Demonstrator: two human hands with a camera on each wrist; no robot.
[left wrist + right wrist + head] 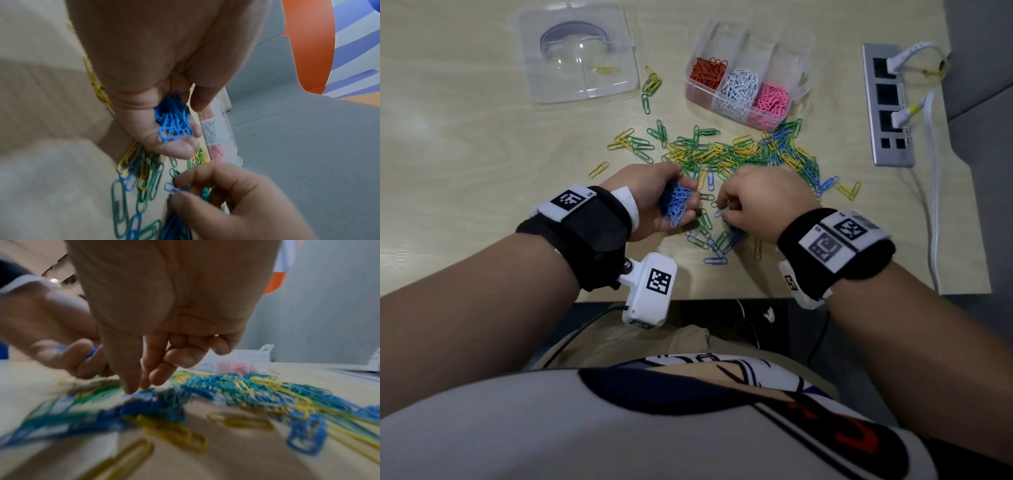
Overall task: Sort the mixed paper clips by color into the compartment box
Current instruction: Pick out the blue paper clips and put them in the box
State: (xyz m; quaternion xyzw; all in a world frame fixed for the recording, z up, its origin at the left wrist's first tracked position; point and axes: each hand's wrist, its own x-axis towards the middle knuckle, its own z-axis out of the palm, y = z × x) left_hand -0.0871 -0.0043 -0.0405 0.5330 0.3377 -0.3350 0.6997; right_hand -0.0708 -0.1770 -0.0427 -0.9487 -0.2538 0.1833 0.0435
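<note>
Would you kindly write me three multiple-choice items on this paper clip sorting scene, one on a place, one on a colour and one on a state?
1. Where does the clear lid lie?
A. On the compartment box
B. On the table, left of the compartment box
C. Under the power strip

2. What colour are the paper clips in the left hand?
A. Blue
B. Pink
C. Red

3. What state is the compartment box in?
A. Closed
B. Open and empty
C. Open, with red, white and pink clips in three compartments

Answers:
1 B: the lid rests flat on the table, apart from the box.
2 A: the blue clips sit bunched in the curled fingers.
3 C: the red clips, white clips and pink clips each fill their own compartment, uncovered.
</note>
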